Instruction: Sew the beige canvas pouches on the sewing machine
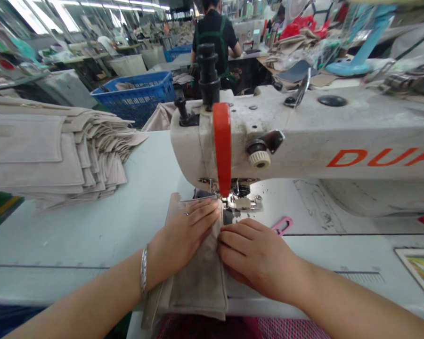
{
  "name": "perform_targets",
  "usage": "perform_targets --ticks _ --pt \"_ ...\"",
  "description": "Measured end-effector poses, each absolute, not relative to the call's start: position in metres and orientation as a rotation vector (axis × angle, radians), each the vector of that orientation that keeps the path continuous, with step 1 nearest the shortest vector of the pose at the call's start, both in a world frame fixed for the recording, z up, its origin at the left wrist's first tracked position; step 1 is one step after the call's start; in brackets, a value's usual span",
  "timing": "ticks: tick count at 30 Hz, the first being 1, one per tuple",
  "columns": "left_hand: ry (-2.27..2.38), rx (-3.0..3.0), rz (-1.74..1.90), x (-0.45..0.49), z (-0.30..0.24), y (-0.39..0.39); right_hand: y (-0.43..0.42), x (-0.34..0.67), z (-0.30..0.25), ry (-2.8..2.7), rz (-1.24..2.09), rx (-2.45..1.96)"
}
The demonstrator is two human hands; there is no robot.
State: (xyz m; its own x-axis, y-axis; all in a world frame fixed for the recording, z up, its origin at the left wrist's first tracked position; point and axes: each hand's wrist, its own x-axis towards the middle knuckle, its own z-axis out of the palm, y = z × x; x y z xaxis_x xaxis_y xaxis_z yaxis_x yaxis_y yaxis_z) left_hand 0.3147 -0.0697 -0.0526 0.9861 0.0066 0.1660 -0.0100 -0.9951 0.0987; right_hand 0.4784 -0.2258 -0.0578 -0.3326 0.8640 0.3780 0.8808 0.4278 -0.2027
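A beige fabric piece (201, 287) with stitched edges lies at the front of the sewing machine (198, 146), its right edge running up to the presser foot (229, 202). My left hand (185, 235) rests flat on top of the cloth, fingers stretched toward the needle area. The curled fingers of my right hand (250, 259) grip the right edge of the same cloth, thumb hidden beneath. An orange guard (222, 150) on the machine head hides the needle. The lower end of the fabric hangs over the table's front edge.
A pile of beige fabric pieces (56, 150) sits on the table at left. Behind it stands a blue basket (137, 96). A pink thread snipper-like tool (283, 226) lies right of my right hand. Farther back, a person (215, 42) sits facing away.
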Motion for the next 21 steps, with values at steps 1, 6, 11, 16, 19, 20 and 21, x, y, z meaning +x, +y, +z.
perform_targets --ticks 1,6,11,16,19,20,21 --pt "0.001 3.02 0.261 0.316 -0.053 -0.068 -0.226 0.478 -0.057 -2.26 -0.05 -1.478" --pt "0.039 2.985 0.179 0.316 -0.047 -0.066 -0.226 0.478 -0.06 -2.216 -0.057 -1.494" --pt "0.009 2.909 0.088 0.28 -0.03 -0.104 -0.223 0.484 -0.06 -2.151 -0.031 -1.504" --pt "0.25 2.787 0.246 0.249 -0.03 -0.129 -0.244 0.471 -0.043 -2.096 0.14 -1.623" --pt "0.434 2.636 0.335 0.241 -0.028 -0.125 -0.266 0.449 -0.042 -2.053 0.292 -1.613" --pt "0.471 2.617 0.388 0.24 -0.026 -0.123 -0.271 0.441 -0.046 -2.046 0.275 -1.601" --pt "0.468 2.628 0.447 0.239 -0.025 -0.123 -0.276 0.434 -0.05 -2.033 0.226 -1.591"
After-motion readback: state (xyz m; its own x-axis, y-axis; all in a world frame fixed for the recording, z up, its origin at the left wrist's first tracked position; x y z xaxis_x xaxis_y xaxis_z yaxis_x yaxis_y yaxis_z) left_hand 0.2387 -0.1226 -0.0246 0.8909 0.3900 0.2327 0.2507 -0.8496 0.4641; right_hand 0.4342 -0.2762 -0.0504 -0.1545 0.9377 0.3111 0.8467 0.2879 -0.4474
